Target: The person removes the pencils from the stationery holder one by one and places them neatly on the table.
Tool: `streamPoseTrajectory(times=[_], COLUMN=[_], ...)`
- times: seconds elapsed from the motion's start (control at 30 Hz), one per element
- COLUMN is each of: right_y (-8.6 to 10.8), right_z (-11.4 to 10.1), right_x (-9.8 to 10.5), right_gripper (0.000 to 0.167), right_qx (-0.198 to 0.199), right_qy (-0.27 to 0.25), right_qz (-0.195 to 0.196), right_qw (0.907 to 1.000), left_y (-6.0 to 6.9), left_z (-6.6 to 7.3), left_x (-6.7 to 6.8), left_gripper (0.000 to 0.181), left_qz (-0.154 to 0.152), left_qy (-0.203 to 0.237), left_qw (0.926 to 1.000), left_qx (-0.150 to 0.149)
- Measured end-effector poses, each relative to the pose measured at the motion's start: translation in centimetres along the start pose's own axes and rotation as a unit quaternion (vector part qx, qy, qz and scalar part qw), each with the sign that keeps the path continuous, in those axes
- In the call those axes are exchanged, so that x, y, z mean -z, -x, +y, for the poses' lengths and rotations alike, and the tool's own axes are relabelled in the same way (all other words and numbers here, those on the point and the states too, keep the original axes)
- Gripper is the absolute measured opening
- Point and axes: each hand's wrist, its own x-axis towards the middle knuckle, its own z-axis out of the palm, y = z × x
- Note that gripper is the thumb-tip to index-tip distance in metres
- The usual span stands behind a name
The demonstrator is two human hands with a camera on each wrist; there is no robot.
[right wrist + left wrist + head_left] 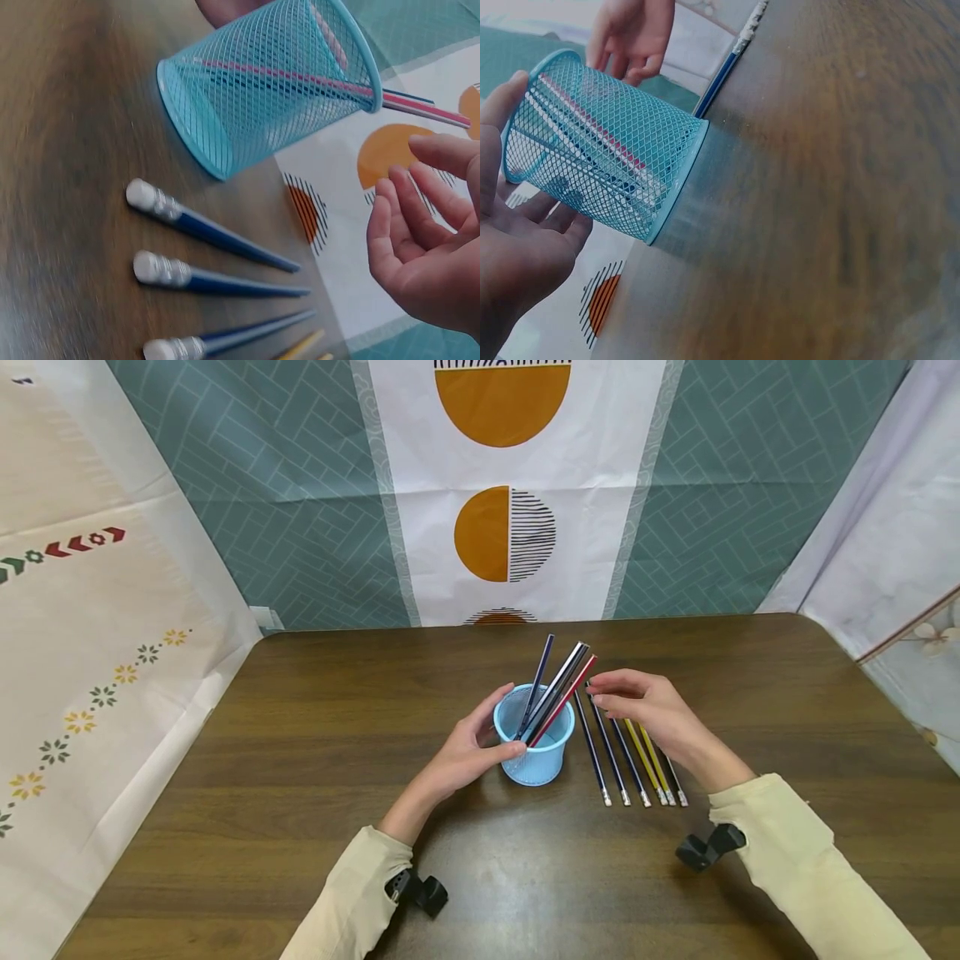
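Observation:
A light-blue mesh pencil cup (536, 764) stands upright on the table, with several pencils leaning in it, among them a red pencil (564, 700) and a dark blue pencil (536, 681). My left hand (480, 735) holds the cup from the left, thumb at the near rim and fingers round the far side. To the right of the cup my right hand (648, 703) hovers with loosely bent fingers and nothing between them. Beneath it lies a row of pencils, dark blue pencils (225, 238) nearest the cup, then yellow pencils (651, 768), their white erasers toward me.
The brown wooden table (300, 777) ends at a far edge against a patterned teal and white cloth (315, 510). White cloths hang at left and right. A small black camera (416, 892) sits on each wrist.

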Motion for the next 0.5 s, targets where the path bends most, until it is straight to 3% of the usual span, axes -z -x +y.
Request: streamPoseTrajectory(times=[0.23, 0.5], right_y=[-0.3, -0.9], right_z=[0.0, -0.1], right_x=[-1.3, -2.1], right_gripper=[0.034, 0.022], right_qx=[0.014, 0.016], right_qy=[-0.062, -0.079], right_qz=[-0.012, -0.015], right_qw=[0.9979, 0.9967], left_y=[0.0, 0.0], left_z=[-0.2, -0.2], left_x=[0.0, 0.0], left_gripper=[0.076, 0.077], left_qz=[0.0, -0.002], left_qy=[-0.003, 0.002], left_qw=[1.0, 1.0], left_qx=[-0.001, -0.008])
